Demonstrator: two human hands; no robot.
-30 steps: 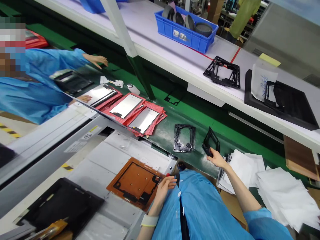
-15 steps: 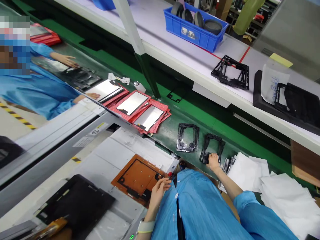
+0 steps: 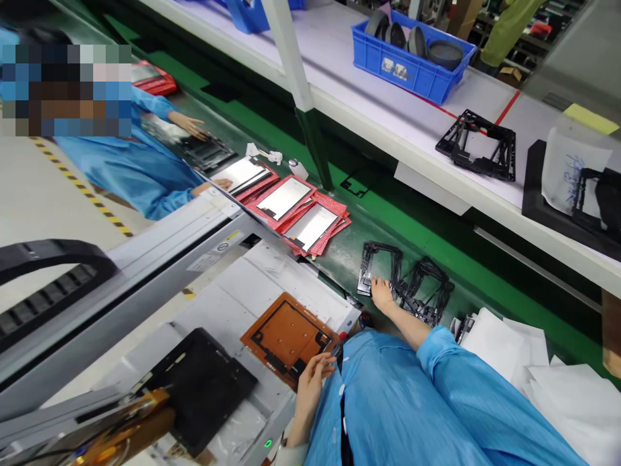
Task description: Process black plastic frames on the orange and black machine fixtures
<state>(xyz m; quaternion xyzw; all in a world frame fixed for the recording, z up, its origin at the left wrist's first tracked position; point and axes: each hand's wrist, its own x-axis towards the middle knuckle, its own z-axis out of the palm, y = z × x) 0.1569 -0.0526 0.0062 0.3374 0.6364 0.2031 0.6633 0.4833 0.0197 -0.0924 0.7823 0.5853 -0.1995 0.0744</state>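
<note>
My right hand (image 3: 382,292) reaches out over the green belt (image 3: 436,249) and its fingers curl on the near edge of a black plastic frame (image 3: 383,259). A second black frame (image 3: 431,290) lies just to the right of it, partly overlapping. My left hand (image 3: 315,374) rests by my blue coat, fingers curled together at the corner of an orange fixture plate (image 3: 281,331), close to a red button (image 3: 343,336). Nothing shows in that hand.
Red trays with grey panels (image 3: 303,217) lie further left on the belt. A co-worker in blue (image 3: 136,165) works there. White sheets (image 3: 509,349) sit at my right. A shelf above carries a blue bin (image 3: 412,68) and more black frames (image 3: 478,145). A machine rail (image 3: 145,259) crosses left.
My right hand set the tilted black frame down on the belt, then moved left onto the other frame. My left hand stayed at the orange fixture. The view shifted left.
</note>
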